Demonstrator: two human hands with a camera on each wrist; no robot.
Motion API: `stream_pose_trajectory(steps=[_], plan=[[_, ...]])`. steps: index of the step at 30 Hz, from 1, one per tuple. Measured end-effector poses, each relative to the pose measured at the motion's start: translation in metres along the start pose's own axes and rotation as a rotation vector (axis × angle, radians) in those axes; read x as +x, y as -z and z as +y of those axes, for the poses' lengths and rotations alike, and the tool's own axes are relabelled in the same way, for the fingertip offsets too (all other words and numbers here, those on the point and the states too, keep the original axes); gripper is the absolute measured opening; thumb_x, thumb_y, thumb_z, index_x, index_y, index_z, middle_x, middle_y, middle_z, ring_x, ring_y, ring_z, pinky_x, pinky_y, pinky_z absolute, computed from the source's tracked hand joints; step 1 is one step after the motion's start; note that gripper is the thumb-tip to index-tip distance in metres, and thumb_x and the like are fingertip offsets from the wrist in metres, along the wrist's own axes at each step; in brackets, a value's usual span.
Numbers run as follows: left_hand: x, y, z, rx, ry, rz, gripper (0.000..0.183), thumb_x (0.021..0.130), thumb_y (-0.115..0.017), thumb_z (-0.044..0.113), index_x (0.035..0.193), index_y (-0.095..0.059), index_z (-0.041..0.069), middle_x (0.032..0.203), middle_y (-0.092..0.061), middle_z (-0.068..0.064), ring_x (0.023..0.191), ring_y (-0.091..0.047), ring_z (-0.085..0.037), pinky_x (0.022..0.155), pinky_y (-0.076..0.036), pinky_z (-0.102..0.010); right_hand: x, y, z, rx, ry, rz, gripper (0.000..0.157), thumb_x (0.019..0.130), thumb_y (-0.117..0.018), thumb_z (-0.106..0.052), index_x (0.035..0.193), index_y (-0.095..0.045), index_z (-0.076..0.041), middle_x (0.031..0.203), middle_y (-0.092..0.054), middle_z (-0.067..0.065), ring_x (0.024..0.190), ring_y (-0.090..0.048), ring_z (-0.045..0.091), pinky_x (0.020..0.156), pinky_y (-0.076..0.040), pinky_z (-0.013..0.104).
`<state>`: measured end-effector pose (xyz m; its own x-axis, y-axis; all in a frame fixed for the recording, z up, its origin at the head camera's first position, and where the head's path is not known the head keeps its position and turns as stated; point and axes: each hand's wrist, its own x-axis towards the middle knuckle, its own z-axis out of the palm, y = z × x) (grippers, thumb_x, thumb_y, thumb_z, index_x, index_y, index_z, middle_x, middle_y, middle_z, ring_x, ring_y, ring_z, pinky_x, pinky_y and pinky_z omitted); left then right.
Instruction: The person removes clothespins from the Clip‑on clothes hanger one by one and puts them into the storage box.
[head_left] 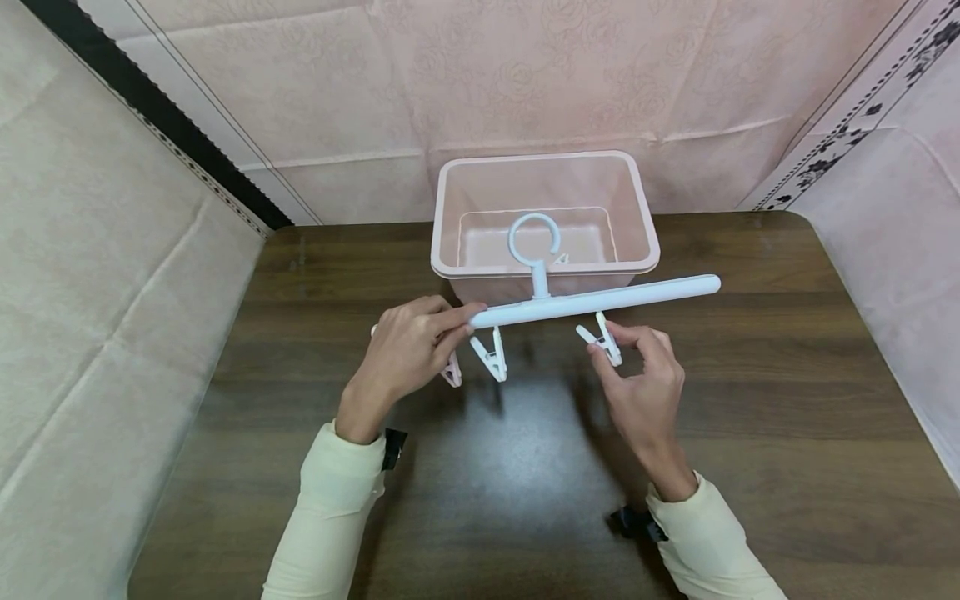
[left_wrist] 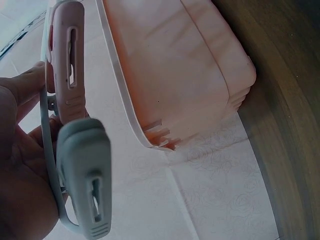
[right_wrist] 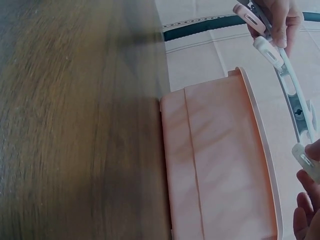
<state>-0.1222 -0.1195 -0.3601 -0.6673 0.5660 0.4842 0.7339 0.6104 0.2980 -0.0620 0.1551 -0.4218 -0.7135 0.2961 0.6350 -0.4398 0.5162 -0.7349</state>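
In the middle of the head view, a pale blue hanger [head_left: 630,295] is lying across the frame above the surface [head_left: 787,400], its bar rising slightly toward the right and its hook [head_left: 512,242] overlapping the bin opening. The left hand [head_left: 405,346], left of centre, is gripping the bar near its left end, fingers and thumb closing on it. A pink clip [head_left: 452,372] is showing just beside that hand, and a white clip [head_left: 495,362] is hanging from the bar to its right. The right hand [head_left: 645,379], right of centre, is pinching another white clip [head_left: 609,343] between thumb and fingers, just under the bar; whether that clip is gripping the bar, one cannot tell. A pink bin [head_left: 480,272] is standing behind, upper centre. Pale sleeves [head_left: 330,508] are covering both forearms.
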Motion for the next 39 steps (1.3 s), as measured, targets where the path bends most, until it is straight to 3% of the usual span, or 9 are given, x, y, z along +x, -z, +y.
stream_pose_trajectory(steps=[5, 11, 16, 22, 39], plan=[[0.000, 0.000, 0.000, 0.001, -0.007, -0.011, 0.028, 0.090, -0.076, 0.013, 0.119, -0.076, 0.011, 0.072, -0.059, -0.003, 0.055, -0.044, -0.012, 0.047, -0.037, -0.028, 0.001, -0.001, 0.004, 0.003, 0.035, 0.011, 0.027, 0.071, -0.082, 0.012, 0.094, -0.072, 0.005, 0.097, -0.074, 0.014, 0.086, -0.058, 0.031, 0.076, -0.038, 0.024], [0.001, -0.001, 0.000, 0.004, -0.014, -0.015, 0.029, 0.091, -0.075, 0.013, 0.119, -0.075, 0.011, 0.069, -0.056, -0.001, 0.053, -0.041, -0.010, 0.046, -0.035, -0.028, 0.003, -0.002, 0.007, -0.041, 0.171, 0.041, 0.021, 0.074, -0.079, 0.006, 0.094, -0.074, 0.004, 0.086, -0.070, 0.017, 0.084, -0.057, 0.039, 0.077, -0.041, 0.036], [0.000, -0.001, 0.000, 0.011, -0.024, -0.009, 0.029, 0.091, -0.075, 0.013, 0.119, -0.075, 0.011, 0.067, -0.053, 0.000, 0.053, -0.039, -0.010, 0.046, -0.034, -0.028, 0.002, -0.005, 0.010, -0.094, 0.291, 0.101, 0.018, 0.074, -0.078, 0.005, 0.091, -0.074, 0.005, 0.078, -0.064, 0.018, 0.080, -0.056, 0.042, 0.073, -0.042, 0.047], [-0.001, 0.001, 0.001, 0.004, -0.016, -0.020, 0.027, 0.091, -0.074, 0.013, 0.118, -0.076, 0.009, 0.065, -0.051, 0.002, 0.052, -0.038, -0.009, 0.047, -0.035, -0.028, 0.004, -0.009, 0.012, -0.129, 0.390, 0.195, 0.018, 0.070, -0.078, 0.013, 0.085, -0.073, 0.005, 0.073, -0.061, 0.019, 0.076, -0.057, 0.044, 0.071, -0.043, 0.051], [0.000, -0.001, 0.001, -0.007, -0.015, -0.019, 0.025, 0.092, -0.073, 0.012, 0.116, -0.076, 0.007, 0.068, -0.054, 0.000, 0.054, -0.043, -0.012, 0.047, -0.037, -0.030, 0.004, -0.006, 0.019, -0.124, 0.360, 0.188, 0.021, 0.069, -0.082, 0.011, 0.088, -0.075, 0.004, 0.075, -0.063, 0.020, 0.077, -0.057, 0.043, 0.074, -0.043, 0.050]])
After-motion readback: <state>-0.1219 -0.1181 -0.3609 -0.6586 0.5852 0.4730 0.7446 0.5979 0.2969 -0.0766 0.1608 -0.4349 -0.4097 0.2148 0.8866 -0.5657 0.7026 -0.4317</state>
